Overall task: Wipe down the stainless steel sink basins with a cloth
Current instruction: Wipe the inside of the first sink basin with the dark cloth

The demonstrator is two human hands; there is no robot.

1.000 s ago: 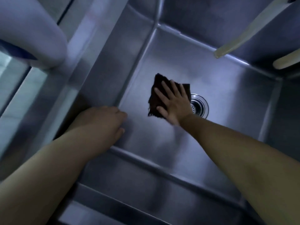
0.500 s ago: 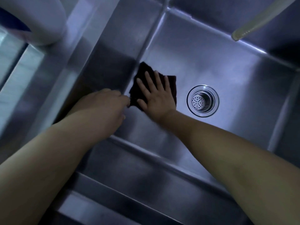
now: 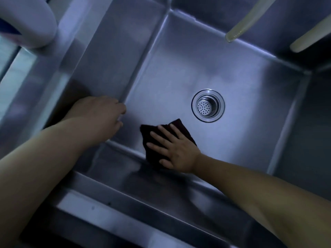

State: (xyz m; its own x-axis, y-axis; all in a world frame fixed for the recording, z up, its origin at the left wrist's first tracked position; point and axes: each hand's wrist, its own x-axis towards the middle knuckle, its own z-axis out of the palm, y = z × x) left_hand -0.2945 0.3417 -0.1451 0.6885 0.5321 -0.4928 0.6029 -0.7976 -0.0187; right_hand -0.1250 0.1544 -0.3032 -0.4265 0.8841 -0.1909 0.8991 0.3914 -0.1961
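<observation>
Cloth [image 3: 152,140] under my right hand [image 3: 176,151], basin floor [image 3: 232,140].
Fingers flat, pressing; drain [image 3: 207,105] at one o'clock; left hand [image 3: 100,117] empty, loosely curled.

Dim, bluish light fills the scene. A white rounded object [image 3: 34,24] with a blue patch sits far left on a steel ledge [image 3: 59,56]. Two pale hoses [image 3: 250,18] hang in from the far right. A steel front rim [image 3: 111,217] runs along the near edge.
</observation>
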